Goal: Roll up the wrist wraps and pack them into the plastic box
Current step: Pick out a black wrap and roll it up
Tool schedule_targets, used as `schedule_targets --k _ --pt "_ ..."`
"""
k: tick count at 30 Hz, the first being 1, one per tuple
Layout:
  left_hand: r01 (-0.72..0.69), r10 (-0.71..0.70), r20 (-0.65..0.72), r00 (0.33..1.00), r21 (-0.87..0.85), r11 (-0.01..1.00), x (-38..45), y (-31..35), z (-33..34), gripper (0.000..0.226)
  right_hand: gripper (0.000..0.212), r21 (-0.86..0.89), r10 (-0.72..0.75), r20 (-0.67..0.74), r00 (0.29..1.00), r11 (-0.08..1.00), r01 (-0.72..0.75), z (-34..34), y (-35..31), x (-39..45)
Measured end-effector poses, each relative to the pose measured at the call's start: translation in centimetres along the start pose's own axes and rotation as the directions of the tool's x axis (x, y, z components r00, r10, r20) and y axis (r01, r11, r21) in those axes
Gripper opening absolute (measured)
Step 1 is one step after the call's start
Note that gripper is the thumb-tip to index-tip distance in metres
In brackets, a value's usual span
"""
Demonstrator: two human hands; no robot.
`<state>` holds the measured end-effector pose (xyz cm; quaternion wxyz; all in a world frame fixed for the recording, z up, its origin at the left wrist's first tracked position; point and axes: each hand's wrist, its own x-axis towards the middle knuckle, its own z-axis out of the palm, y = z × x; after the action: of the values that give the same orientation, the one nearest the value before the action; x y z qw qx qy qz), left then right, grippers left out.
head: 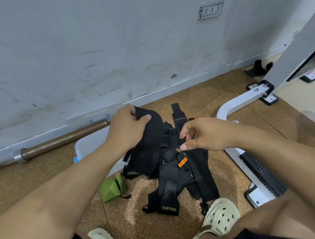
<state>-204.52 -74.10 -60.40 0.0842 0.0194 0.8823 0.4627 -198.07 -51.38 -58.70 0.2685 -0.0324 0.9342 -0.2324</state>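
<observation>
We see left hand gripping black padded piece, fingers curled over its top edge, thumb pressed on front. Right hand at 3 o'clock of it, thumb and fingers pinching black strap. Tangled black wrist wraps heaped on cork floor below hands. Plastic box at 9 o'clock of heap, touching it. Green wrap at 7 o'clock.
</observation>
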Motion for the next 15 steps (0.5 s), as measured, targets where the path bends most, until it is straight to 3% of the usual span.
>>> schedule_targets --k 4,8,12,15 --pt "0.214 -0.184 0.113 0.976 -0.391 0.895 -0.1 0.5 0.1 0.02 0.067 0.062 -0.011 -0.046 0.999 0.998 0.014 0.7 -0.3 0.7" --pt "0.362 -0.216 0.3 0.929 -0.624 0.692 -0.7 1.7 -0.1 0.018 0.077 0.233 -0.018 -0.091 0.996 0.972 0.039 1.7 -0.5 1.6" --pt "0.418 -0.119 0.435 0.893 -0.701 0.578 -1.7 2.8 -0.4 0.016 0.098 0.418 0.012 -0.156 0.988 0.907 0.056 2.5 -1.9 1.9" --pt "0.38 -0.072 0.453 0.888 -0.64 0.668 -2.2 3.1 -0.5 0.013 0.085 0.432 0.086 -0.173 0.981 0.902 -0.003 2.8 -2.5 2.2"
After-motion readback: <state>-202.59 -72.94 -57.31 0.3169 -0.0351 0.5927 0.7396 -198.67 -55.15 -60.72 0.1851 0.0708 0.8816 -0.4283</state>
